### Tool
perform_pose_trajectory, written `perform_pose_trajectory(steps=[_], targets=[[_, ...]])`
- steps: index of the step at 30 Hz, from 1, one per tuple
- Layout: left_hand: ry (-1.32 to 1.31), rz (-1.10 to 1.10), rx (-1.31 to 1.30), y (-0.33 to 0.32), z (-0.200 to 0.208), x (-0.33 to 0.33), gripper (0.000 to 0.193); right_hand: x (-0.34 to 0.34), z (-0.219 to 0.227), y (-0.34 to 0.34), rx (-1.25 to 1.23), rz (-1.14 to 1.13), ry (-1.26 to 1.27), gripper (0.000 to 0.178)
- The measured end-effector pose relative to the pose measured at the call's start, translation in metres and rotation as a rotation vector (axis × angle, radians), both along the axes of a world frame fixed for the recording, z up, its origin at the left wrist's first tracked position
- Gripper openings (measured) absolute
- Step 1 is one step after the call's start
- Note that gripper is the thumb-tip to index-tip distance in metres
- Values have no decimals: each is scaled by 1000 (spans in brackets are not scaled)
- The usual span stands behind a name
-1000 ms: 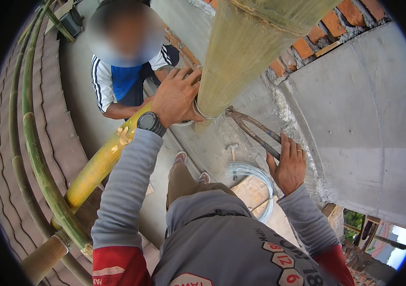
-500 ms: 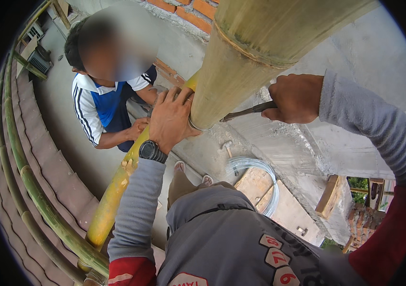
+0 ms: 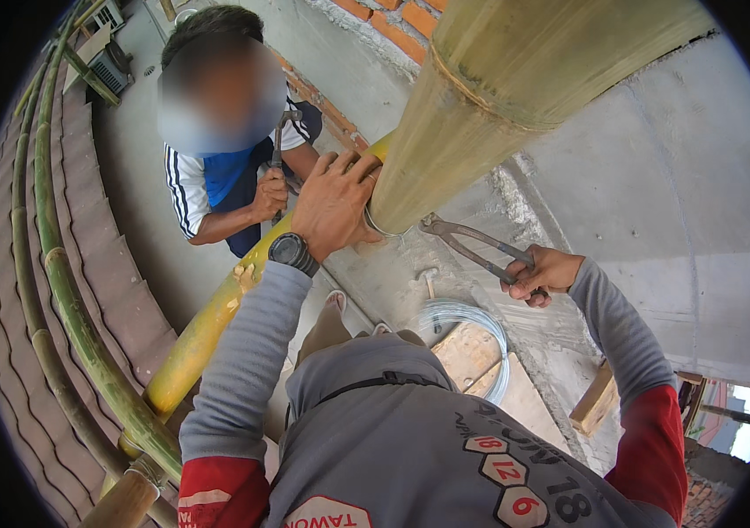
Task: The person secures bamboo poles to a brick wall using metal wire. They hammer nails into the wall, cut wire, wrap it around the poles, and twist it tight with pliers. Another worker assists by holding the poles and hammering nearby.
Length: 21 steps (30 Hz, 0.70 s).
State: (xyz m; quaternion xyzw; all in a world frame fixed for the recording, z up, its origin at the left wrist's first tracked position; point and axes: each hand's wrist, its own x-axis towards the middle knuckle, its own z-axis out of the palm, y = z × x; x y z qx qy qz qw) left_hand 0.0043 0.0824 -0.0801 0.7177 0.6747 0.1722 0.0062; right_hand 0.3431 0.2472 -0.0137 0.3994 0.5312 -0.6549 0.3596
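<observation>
My left hand [image 3: 335, 202] grips the yellow bamboo pole [image 3: 212, 321], its fingers bent over the top. Its thumb side lies against the base of a thick pale bamboo post [image 3: 445, 141]. A thin wire [image 3: 378, 227] loops round the bottom edge of that post. In my right hand [image 3: 547, 275] are end-cutting pincers [image 3: 476, 246], held by the handles, which stand apart. The jaws are just right of the post's base, and I cannot tell whether they touch the wire.
A co-worker [image 3: 230, 180] crouches at the left with a metal hand tool [image 3: 279, 150] upright. A coil of wire [image 3: 503, 352] lies on boards below, beside a hammer [image 3: 430, 280]. Green bamboo rails [image 3: 62, 273] run along roof tiles. A wooden block [image 3: 593, 400] lies at the right.
My right hand has come down toward me, and the pincers' handles now show spread. My left hand stays on the pole. The co-worker's tool has come up into view.
</observation>
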Motion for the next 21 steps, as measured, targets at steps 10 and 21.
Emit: perform_pose_trajectory(steps=[10,21], targets=[[12,89,80,-6,2,12,88,16,-8,-19,670,207,261,63],[-92,129,76,-8,-2,21,89,-10,34,-31,1937,907,330,49]])
